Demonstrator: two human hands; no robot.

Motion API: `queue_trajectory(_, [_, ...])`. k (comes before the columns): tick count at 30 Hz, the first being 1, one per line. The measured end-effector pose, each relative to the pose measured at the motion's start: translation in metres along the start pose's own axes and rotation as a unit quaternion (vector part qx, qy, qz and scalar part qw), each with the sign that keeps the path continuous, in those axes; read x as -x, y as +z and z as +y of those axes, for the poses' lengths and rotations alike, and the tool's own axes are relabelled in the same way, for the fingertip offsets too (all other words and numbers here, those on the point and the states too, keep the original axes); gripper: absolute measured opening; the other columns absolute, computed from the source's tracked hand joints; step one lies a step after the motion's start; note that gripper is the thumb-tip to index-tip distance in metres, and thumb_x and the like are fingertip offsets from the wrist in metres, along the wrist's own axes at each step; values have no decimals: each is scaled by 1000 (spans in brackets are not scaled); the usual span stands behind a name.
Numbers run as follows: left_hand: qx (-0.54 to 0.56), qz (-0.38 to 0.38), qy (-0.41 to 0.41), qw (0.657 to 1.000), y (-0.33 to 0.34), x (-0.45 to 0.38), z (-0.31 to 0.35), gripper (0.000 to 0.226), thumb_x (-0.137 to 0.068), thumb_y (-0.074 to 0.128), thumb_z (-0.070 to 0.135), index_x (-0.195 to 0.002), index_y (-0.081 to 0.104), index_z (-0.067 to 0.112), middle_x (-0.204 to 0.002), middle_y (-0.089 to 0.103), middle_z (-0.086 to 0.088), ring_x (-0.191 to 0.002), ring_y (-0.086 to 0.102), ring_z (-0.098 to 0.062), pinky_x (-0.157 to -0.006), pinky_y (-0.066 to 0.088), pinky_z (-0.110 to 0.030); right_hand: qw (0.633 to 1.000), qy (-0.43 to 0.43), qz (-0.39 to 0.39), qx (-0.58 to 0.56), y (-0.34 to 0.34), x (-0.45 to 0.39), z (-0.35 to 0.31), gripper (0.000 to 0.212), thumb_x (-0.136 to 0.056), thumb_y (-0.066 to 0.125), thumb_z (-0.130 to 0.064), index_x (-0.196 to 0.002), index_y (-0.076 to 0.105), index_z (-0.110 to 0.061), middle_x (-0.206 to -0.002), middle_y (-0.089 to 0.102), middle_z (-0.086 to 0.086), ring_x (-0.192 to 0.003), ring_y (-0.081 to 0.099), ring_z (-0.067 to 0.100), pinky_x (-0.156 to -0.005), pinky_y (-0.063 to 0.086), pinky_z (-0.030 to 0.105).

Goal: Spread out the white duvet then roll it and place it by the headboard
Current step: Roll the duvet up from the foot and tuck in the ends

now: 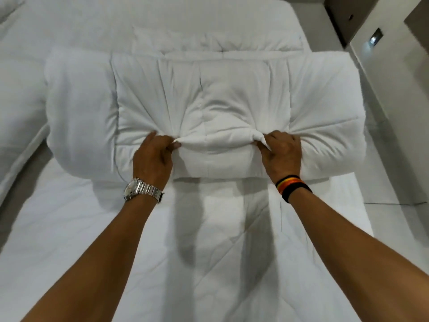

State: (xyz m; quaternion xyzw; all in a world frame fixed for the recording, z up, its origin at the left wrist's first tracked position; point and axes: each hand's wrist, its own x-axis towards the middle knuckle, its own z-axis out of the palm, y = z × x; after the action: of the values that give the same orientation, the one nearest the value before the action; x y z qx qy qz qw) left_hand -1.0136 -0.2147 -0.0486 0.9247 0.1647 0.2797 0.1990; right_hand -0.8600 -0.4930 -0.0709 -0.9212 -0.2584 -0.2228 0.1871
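Note:
The white duvet (209,101) lies across the bed as a thick roll, its two ends bulging out left and right of a tighter wrapped middle. A flat stretch of the same duvet runs from under the roll toward me. My left hand (154,156), with a metal watch on the wrist, pinches a fold on the roll's near side. My right hand (282,153), with a striped wristband, grips a twisted fold of fabric on the roll to the right of the left hand. Both hands press into the front of the roll.
The white mattress (69,24) extends beyond the roll, with a flat white pillow (216,40) just behind it. Another white bedding piece (16,94) lies at the left. Pale floor (399,173) and a dark wall fitting (375,38) lie to the right of the bed.

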Motion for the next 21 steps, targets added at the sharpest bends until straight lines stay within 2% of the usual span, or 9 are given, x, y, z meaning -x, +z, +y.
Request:
queue_trajectory(2, [5,-10,-41,999,-15,15,12,15,-94,67,6,-98,79,15,-92,78,-8,-93,76,-36,-75,55,-39,999,22,-19,-27,-18,13,-3,26,-95,76,-26,-77,70,-7,-69,63,12,-64,61,37,-71,45,45])
queue_trajectory(3, [5,-14,-54,998,-23,24,17,16,-92,68,5,-97,79,16,-90,78,-6,-86,76,-35,-70,53,-36,998,29,-26,-46,-28,22,-4,29,-94,76,-26,-74,68,-7,-68,62,13,-63,61,37,-69,44,44])
queue_trajectory(6, [16,-26,-100,994,-46,57,34,21,-89,72,0,-97,81,17,-86,81,0,-80,76,-27,-68,47,-24,991,61,-58,-102,-63,55,-10,31,-91,73,-30,-70,67,-8,-67,62,12,-64,63,37,-68,44,44])
queue_trajectory(9, [41,-48,-118,991,-72,100,56,24,-86,76,-2,-97,83,19,-83,82,2,-76,75,-22,-68,38,-2,985,81,-79,-129,-103,92,-18,29,-89,71,-33,-74,74,-9,-67,64,9,-64,64,36,-67,48,45])
queue_trajectory(10, [51,-49,-119,990,-82,112,62,26,-85,77,-3,-97,83,20,-84,82,1,-76,75,-20,-71,37,2,983,86,-83,-137,-116,103,-21,29,-89,70,-33,-75,75,-9,-67,64,8,-64,64,36,-67,48,45])
queue_trajectory(12, [62,-54,-118,990,-103,134,74,27,-85,79,-1,-97,83,22,-87,82,3,-77,74,-16,-72,38,-1,980,100,-86,-147,-143,126,-27,27,-91,72,-33,-75,75,-11,-67,64,6,-64,63,34,-68,47,44])
queue_trajectory(15, [55,-61,-101,992,-146,174,93,17,-88,80,9,-96,83,23,-85,82,3,-74,77,-21,-65,47,-18,976,125,-99,-148,-192,169,-43,35,-94,77,-33,-66,67,-14,-63,58,2,-60,59,31,-67,44,42])
queue_trajectory(18, [48,-83,-90,991,-195,228,106,8,-89,81,16,-93,83,22,-81,81,1,-71,77,-24,-64,47,-20,967,156,-120,-161,-242,231,-69,42,-92,80,-33,-60,55,-22,-60,56,0,-58,60,31,-66,46,44])
queue_trajectory(21, [53,-135,-98,985,-245,295,117,4,-90,81,17,-91,83,20,-80,81,-1,-73,77,-27,-62,47,-24,955,197,-149,-166,-290,306,-99,40,-90,82,-31,-59,59,-20,-61,59,2,-60,62,32,-69,49,48])
